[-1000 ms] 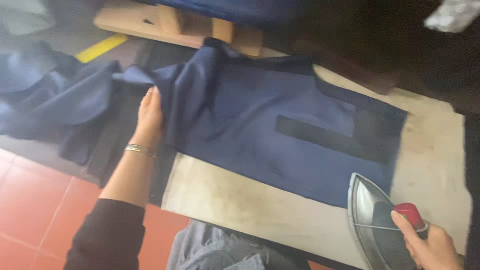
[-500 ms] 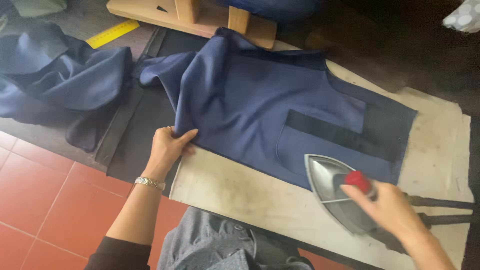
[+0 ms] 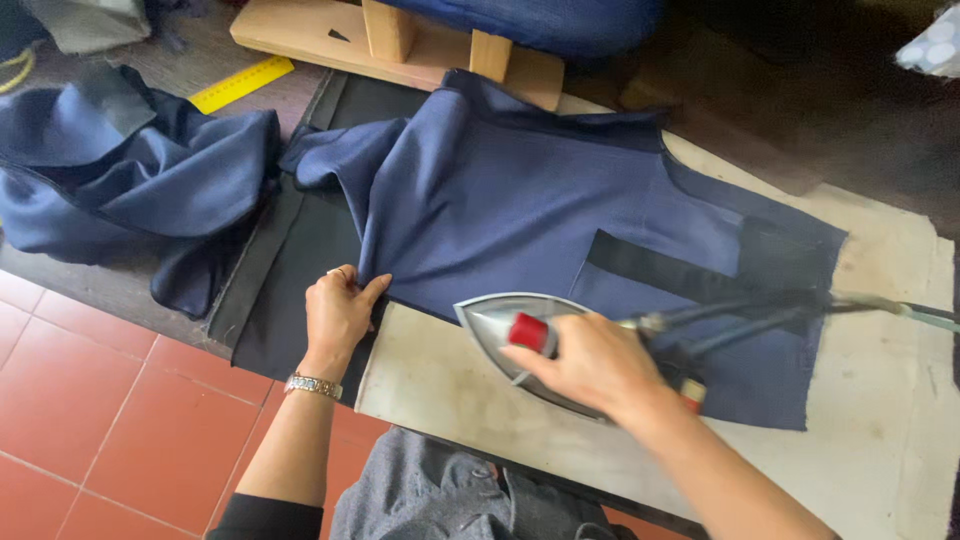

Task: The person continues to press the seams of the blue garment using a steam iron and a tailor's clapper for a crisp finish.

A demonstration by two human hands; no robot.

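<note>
The rear of the iron (image 3: pixel 520 335) is covered by the right hand (image 3: pixel 590 365), so its handle cannot be made out; only the pointed silver front and a red knob (image 3: pixel 530 332) show. The cords and tubes (image 3: pixel 790 305) trailing from it are blurred and run off the right edge. The left forearm is cut off at the bottom edge, as is the grey cloth (image 3: pixel 450 495) below the bench (image 3: pixel 900 400). The wooden stand (image 3: pixel 430 45) at the top is partly cropped, with more blue cloth on it.

The iron lies with its long axis running left to right, tip pointing left toward the left hand (image 3: pixel 340 310). It sits on the near edge of the navy fabric piece (image 3: pixel 540 210), partly over the pale padded cover of the bench. The fabric piece stretches from upper left to lower right, with a dark strip (image 3: pixel 670 275) across its right part.

The right hand is closed around the back of the iron. The left hand is mostly open, fingers bent, pressing down on the near left edge of the navy fabric piece, just beside the iron's tip; a watch (image 3: pixel 312 385) is on that wrist.

A crumpled heap of navy cloth (image 3: pixel 140 180) lies well to the left, with a yellow ruler (image 3: pixel 240 84) beyond it and red floor tiles (image 3: pixel 90 400) below.
</note>
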